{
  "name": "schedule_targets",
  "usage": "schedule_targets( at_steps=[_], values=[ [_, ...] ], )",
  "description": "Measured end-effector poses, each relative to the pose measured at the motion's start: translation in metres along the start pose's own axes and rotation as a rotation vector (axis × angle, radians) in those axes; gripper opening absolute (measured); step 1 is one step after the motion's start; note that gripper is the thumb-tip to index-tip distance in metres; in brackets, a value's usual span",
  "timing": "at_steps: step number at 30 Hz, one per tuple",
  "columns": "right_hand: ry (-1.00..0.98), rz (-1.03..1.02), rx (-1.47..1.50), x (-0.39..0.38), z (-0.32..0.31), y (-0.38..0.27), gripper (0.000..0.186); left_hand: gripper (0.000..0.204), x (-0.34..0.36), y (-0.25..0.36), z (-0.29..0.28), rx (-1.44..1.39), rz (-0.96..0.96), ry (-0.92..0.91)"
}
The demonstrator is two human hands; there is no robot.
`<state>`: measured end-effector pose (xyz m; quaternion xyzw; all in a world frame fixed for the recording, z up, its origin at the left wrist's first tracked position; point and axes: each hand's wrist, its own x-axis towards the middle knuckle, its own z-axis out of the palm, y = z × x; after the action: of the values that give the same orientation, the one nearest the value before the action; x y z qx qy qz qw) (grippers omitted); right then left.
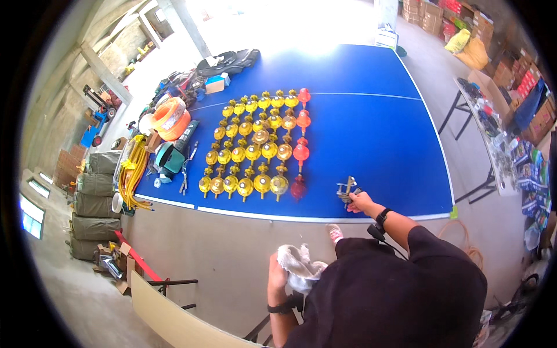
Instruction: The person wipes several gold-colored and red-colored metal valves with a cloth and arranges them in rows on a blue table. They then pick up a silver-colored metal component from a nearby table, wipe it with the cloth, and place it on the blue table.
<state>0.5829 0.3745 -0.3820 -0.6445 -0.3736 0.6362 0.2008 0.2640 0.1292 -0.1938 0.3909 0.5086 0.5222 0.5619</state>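
Observation:
My right hand (pixel 361 201) reaches over the near edge of a blue table-tennis table (pixel 371 133). Its fingers are closed on a small grey metal piece with prongs (pixel 347 189), whose exact kind I cannot make out. Closer to my body, off the table, my left hand (pixel 277 274) grips a crumpled whitish cloth (pixel 300 268), which hides part of the fingers. Left of my right hand, several yellow gas regulators (pixel 245 187) lie in neat rows. A column of red regulators (pixel 301 152) forms the right side of the group.
Orange tape rolls (pixel 170 119), a green-blue container (pixel 169 158) and yellow hoses (pixel 134 168) crowd the table's left end. A black bag (pixel 229 62) lies at the far left. To the right stands a narrow cluttered table (pixel 493 148). A pale board (pixel 180 322) is at lower left.

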Motion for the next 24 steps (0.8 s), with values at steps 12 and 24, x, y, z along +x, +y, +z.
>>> schedule_targets(
  at_steps=[12, 24],
  values=[
    [0.215, -0.151, 0.204, 0.138, 0.0, -0.113, 0.031, 0.049, 0.075, 0.014, -0.023, -0.002, -0.136, 0.297],
    [0.312, -0.322, 0.252, 0.326, -0.021, -0.263, 0.027, 0.045, 0.194, 0.014, -0.013, 0.107, -0.373, 0.401]
  ],
)
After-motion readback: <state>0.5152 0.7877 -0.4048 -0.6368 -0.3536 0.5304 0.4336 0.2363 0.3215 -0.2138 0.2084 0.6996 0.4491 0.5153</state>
